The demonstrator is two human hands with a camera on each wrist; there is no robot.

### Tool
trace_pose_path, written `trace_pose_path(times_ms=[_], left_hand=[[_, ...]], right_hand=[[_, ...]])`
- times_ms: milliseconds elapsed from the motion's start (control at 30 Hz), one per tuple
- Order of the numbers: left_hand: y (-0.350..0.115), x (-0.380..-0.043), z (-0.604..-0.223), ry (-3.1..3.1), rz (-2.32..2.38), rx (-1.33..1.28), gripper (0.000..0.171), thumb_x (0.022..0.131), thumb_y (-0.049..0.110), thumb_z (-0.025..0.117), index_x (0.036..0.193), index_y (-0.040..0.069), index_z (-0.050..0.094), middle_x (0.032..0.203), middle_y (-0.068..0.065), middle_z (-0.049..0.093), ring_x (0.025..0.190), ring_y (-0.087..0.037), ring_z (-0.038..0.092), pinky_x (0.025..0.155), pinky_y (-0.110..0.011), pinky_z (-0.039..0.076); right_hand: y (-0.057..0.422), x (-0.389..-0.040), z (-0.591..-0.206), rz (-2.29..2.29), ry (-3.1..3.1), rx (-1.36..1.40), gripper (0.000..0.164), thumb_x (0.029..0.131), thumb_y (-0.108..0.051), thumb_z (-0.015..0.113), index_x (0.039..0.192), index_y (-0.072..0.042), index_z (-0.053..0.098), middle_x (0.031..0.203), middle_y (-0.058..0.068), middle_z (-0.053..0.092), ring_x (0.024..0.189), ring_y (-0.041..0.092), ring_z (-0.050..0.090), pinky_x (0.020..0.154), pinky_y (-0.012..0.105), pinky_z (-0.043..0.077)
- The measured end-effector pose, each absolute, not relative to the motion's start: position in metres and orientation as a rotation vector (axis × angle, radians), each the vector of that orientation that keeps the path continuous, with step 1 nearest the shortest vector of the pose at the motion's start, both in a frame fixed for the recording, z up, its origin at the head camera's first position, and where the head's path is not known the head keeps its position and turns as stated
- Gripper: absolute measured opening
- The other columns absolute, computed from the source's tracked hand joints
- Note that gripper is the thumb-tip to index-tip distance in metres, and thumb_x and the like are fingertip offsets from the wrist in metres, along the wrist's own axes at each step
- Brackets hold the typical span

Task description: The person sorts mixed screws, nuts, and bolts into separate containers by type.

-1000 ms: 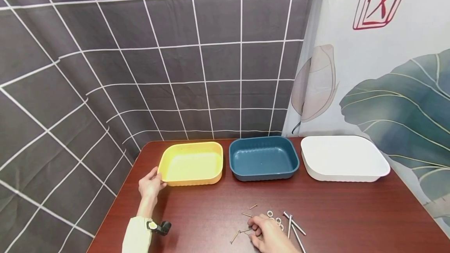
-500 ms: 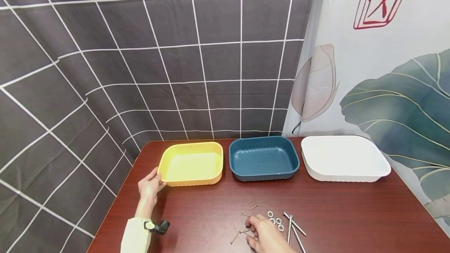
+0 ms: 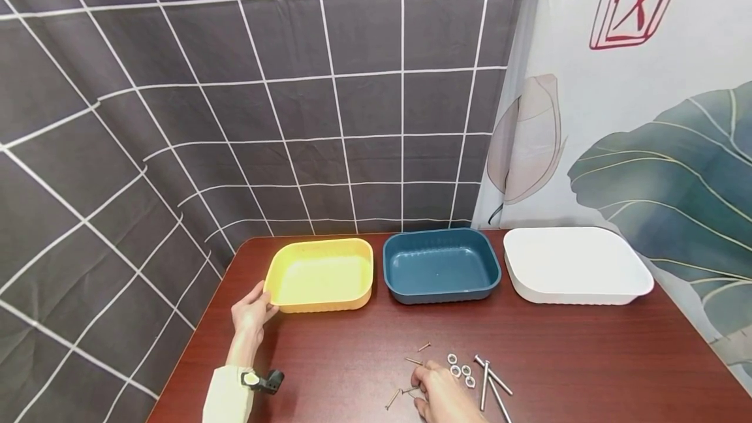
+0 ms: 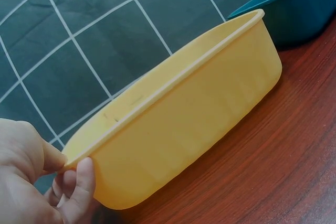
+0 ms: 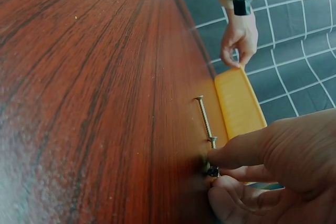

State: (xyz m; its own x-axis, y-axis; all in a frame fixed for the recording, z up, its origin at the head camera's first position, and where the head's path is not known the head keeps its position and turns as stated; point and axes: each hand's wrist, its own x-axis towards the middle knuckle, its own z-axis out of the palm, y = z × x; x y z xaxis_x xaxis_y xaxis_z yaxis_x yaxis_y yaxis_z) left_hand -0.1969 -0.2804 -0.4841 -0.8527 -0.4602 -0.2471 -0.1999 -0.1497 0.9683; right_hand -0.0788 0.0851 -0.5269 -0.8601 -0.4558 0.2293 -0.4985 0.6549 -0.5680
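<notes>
The left hand (image 3: 251, 312) is pinching a yellow oblong plastic tray (image 3: 326, 306); before it, the right hand (image 3: 443, 395), grip unclear, could by fumbling be scattering slim brassy screws (image 3: 392, 399).

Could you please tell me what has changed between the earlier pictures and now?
The right hand has shifted slightly to the left, so the nuts beside it show more fully; whether it grips any of the screws is unclear. The left hand still pinches the yellow tray by its rim; the blue tray and white tray stayed put.
</notes>
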Motion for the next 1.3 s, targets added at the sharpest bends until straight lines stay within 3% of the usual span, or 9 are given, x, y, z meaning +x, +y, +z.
trace_pose_path(times_ms=[233, 500, 867, 1033, 1133, 1300], left_hand=[[-0.28, -0.196, -0.484, -1.908, -2.134, 0.76, 0.048, 0.1, -0.002, 0.05, 0.147, -0.006, 0.041, 0.144, -0.035, 0.039, 0.061, 0.0, 0.058, 0.065, -0.015, 0.058], [-0.28, -0.194, -0.485, -1.902, -2.138, 0.75, 0.047, 0.1, -0.003, 0.05, 0.147, -0.006, 0.041, 0.144, -0.035, 0.038, 0.061, -0.001, 0.059, 0.065, -0.016, 0.059], [-0.28, -0.193, -0.484, -1.898, -2.157, 0.735, 0.048, 0.101, -0.003, 0.05, 0.148, -0.006, 0.04, 0.145, -0.035, 0.038, 0.062, -0.001, 0.058, 0.065, -0.015, 0.058], [-0.281, -0.193, -0.485, -1.91, -2.158, 0.737, 0.048, 0.101, -0.002, 0.05, 0.148, -0.005, 0.039, 0.145, -0.035, 0.039, 0.063, -0.001, 0.059, 0.066, -0.015, 0.058], [-0.282, -0.193, -0.484, -1.906, -2.167, 0.735, 0.049, 0.102, -0.001, 0.05, 0.149, -0.004, 0.039, 0.146, -0.034, 0.038, 0.063, -0.001, 0.059, 0.067, -0.015, 0.058], [-0.282, -0.194, -0.484, -1.889, -2.18, 0.737, 0.049, 0.101, -0.002, 0.05, 0.149, -0.004, 0.039, 0.147, -0.033, 0.037, 0.062, -0.001, 0.058, 0.066, -0.015, 0.058]], right_hand=[[0.084, -0.08, -0.526, 0.959, -2.818, 0.789, 0.029, 0.062, 0.005, 0.078, 0.073, -0.011, 0.056, 0.069, -0.009, 0.046, 0.061, 0.005, 0.047, 0.048, 0.024, 0.044], [0.085, -0.075, -0.523, 1.027, -2.842, 0.72, 0.027, 0.057, 0.009, 0.066, 0.076, -0.009, 0.058, 0.059, -0.013, 0.048, 0.054, 0.001, 0.045, 0.045, 0.021, 0.042], [0.094, -0.09, -0.496, 1.335, -2.735, 0.672, 0.02, 0.066, 0.006, 0.064, 0.077, -0.011, 0.065, 0.063, -0.018, 0.048, 0.056, -0.004, 0.045, 0.047, 0.017, 0.042], [0.094, -0.104, -0.48, 1.527, -2.718, 0.619, 0.02, 0.066, 0.005, 0.062, 0.082, -0.006, 0.068, 0.064, -0.009, 0.055, 0.056, -0.001, 0.051, 0.049, 0.018, 0.046], [0.092, -0.115, -0.469, 1.765, -2.698, 0.555, 0.022, 0.067, 0.005, 0.06, 0.087, -0.001, 0.068, 0.067, 0.002, 0.06, 0.056, 0.005, 0.054, 0.05, 0.019, 0.047], [0.085, -0.136, -0.456, 2.043, -2.588, 0.524, 0.023, 0.072, 0.011, 0.058, 0.092, 0.002, 0.066, 0.073, 0.01, 0.062, 0.058, 0.014, 0.055, 0.05, 0.022, 0.049]])
